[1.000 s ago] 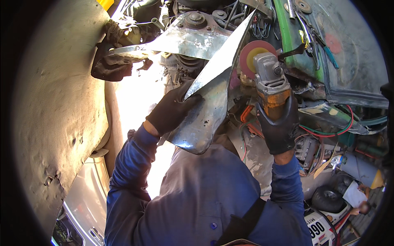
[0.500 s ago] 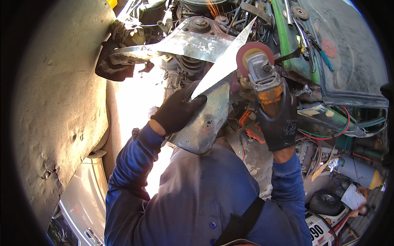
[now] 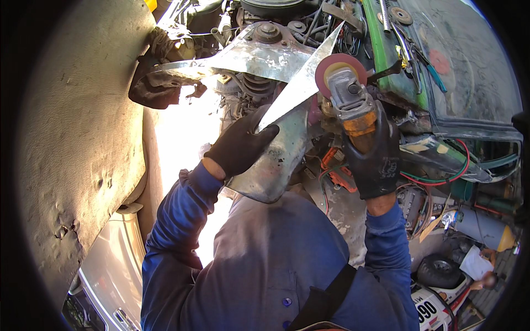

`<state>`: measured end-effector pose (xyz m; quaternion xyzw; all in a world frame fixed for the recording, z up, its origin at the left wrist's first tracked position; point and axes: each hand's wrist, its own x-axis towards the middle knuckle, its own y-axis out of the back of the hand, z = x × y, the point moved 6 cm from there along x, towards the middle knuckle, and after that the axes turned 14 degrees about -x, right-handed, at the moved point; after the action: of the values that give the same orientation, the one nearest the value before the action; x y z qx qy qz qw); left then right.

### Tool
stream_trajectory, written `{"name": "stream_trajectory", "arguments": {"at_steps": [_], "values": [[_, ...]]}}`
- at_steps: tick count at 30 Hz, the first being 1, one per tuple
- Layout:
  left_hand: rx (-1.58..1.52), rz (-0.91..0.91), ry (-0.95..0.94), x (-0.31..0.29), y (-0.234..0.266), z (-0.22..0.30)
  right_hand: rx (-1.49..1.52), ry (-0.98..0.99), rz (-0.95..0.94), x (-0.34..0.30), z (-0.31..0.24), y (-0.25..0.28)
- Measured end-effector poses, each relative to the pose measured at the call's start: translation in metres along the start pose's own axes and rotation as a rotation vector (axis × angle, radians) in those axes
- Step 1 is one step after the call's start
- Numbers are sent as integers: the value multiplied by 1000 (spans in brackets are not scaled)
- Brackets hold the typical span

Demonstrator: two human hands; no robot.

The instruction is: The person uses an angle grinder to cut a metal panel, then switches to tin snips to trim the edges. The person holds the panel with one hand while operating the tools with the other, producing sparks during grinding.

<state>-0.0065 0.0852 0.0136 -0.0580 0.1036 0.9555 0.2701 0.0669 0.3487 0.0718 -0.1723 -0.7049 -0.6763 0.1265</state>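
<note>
In a dark glove, my left hand (image 3: 241, 144) grips a sheet metal panel (image 3: 279, 157), thumb on its upper face and fingers hidden beneath. The panel tapers into a bright pointed end toward the engine bay. My right hand (image 3: 375, 157), gloved as well, wraps around the body of an angle grinder (image 3: 350, 96) with an orange collar. Its reddish disc (image 3: 324, 78) is beside the right edge of the panel's bright part; whether they touch I cannot tell.
Ahead lies an open engine bay with a metal strut mount (image 3: 268, 34). Tools, including pliers (image 3: 433, 71), rest on the green car body (image 3: 398, 88) at right. Red and green hoses (image 3: 441, 182) hang below. A large tan panel (image 3: 83, 127) stands at left.
Sparks seen at the top beyond the panel's tip are gone. The panel and grinder have shifted slightly; both hands keep their hold.
</note>
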Motion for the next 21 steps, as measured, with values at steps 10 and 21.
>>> {"name": "stream_trajectory", "arguments": {"at_steps": [10, 21], "values": [[12, 53, 45, -4, -5, 2, 37, 5, -8, -4, 4, 1], [340, 240, -93, -38, -13, 2, 556, -258, -161, -43, 39, 1]]}}
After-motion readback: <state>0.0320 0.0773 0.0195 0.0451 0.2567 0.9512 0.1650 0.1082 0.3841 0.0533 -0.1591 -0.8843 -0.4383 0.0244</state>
